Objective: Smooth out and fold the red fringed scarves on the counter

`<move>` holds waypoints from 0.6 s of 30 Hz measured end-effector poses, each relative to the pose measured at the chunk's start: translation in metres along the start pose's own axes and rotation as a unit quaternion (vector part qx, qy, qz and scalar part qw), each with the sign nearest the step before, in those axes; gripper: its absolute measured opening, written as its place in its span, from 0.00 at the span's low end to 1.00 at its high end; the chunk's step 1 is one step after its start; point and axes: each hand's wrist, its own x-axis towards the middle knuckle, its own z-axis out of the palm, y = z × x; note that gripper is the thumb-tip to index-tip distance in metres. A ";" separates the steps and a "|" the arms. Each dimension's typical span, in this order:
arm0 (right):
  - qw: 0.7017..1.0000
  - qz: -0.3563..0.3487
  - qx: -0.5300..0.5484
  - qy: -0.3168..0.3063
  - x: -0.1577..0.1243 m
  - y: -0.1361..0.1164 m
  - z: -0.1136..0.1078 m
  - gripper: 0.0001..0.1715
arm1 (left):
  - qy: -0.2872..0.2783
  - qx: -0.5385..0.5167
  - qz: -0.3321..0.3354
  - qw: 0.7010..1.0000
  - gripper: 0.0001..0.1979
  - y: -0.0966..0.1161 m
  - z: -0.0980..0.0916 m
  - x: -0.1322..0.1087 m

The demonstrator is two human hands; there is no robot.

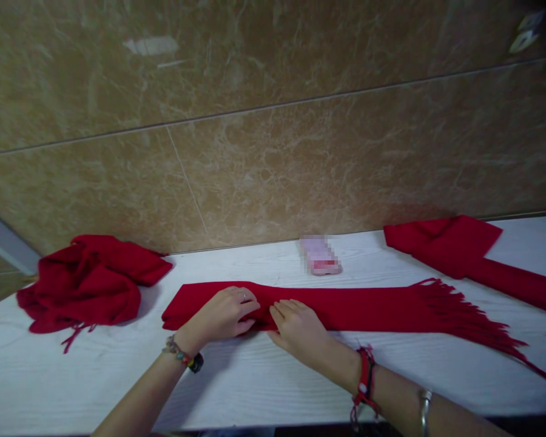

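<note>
A long red scarf (364,308) lies folded lengthwise across the white table, with its fringe (464,315) spread out at the right end. My left hand (230,312) rests on the scarf left of its middle, thumb and fingers closed on the cloth near the front edge. Just to the right, my right hand (300,328) also grips the scarf, its fingers curled over the top. Between the two hands the fabric is bunched and slightly raised. The fingertips are partly hidden in the cloth.
A crumpled red cloth (86,285) with a few fringe strands sits at the left. Another folded red cloth (446,246) lies at the back right. A pink phone-like object (321,255), partly blurred, is near the wall. The tiled wall (273,170) borders the white table (255,394).
</note>
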 end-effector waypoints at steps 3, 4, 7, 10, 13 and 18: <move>0.998 -0.012 -0.052 0.037 -0.001 -0.002 0.014 0.13 | 0.098 0.044 0.032 0.994 0.07 -0.003 0.014 -0.007; 0.996 -0.016 -0.068 0.050 -0.003 -0.001 0.017 0.13 | 0.132 0.053 0.040 0.989 0.07 -0.004 0.018 -0.009; 0.991 -0.026 -0.099 0.081 -0.008 0.004 0.020 0.12 | 0.183 0.056 0.052 0.980 0.07 -0.005 0.025 -0.015; 0.987 -0.045 -0.118 0.101 -0.012 0.008 0.020 0.13 | 0.189 0.057 0.052 0.979 0.06 -0.003 0.025 -0.015; 0.982 -0.060 -0.140 0.111 -0.015 0.010 0.020 0.15 | 0.192 0.062 0.046 0.978 0.07 -0.001 0.024 -0.014; 0.977 -0.065 -0.167 0.115 -0.019 0.013 0.021 0.18 | 0.169 0.059 0.037 0.983 0.08 0.002 0.023 -0.014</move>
